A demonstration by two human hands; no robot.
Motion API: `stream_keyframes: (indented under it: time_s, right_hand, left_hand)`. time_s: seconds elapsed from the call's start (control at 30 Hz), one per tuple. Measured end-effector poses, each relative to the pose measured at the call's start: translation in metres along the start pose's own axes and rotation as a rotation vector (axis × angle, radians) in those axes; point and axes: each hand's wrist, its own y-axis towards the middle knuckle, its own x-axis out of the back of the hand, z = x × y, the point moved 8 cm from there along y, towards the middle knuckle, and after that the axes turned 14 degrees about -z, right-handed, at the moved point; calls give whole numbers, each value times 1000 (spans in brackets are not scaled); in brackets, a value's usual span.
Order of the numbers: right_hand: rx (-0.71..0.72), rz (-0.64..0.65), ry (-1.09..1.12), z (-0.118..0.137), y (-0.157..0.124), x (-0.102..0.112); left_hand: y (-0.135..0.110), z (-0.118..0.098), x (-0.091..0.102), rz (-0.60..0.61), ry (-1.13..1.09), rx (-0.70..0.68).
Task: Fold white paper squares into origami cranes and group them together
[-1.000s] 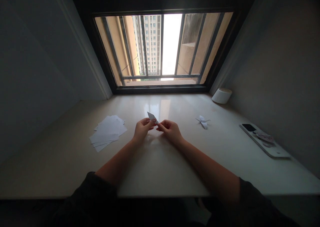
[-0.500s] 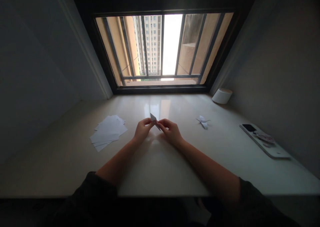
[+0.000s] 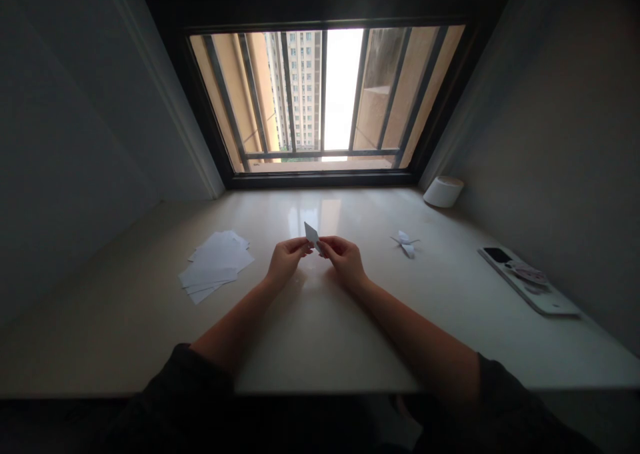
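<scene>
A small folded piece of white paper [image 3: 311, 232] is held up above the white ledge, its pointed end toward the window. My left hand [image 3: 287, 259] pinches its left edge between thumb and fingers. From the other side, my right hand [image 3: 344, 257] grips the lower right part in a pinch. The fingers cover the paper's lower portion. To the right of my hands a folded paper crane [image 3: 406, 243] rests on the ledge.
On the left lies a loose stack of white paper sheets [image 3: 215, 264]. A phone [image 3: 530, 284] lies along the right side, near the wall. A white cylindrical object [image 3: 443, 192] stands in the back right corner, beside the window frame [image 3: 320, 181].
The folded paper has turned a little and stands slightly higher, showing more of its flat face. My fingers have shifted on it; both hands stay in nearly the same place.
</scene>
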Motion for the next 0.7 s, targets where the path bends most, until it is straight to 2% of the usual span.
stream_keyframes:
  time_s: [0.3, 0.53, 0.7]
  right_hand:
    - [321, -84, -279, 29, -4, 9]
    - [574, -113, -504, 47, -13, 5]
    - [666, -119, -611, 52, -16, 1]
  left_hand:
    - [-3, 1, -4, 49, -10, -17]
    - [-3, 4, 2, 1, 100, -22]
    - [-3, 4, 3, -19, 114, -21]
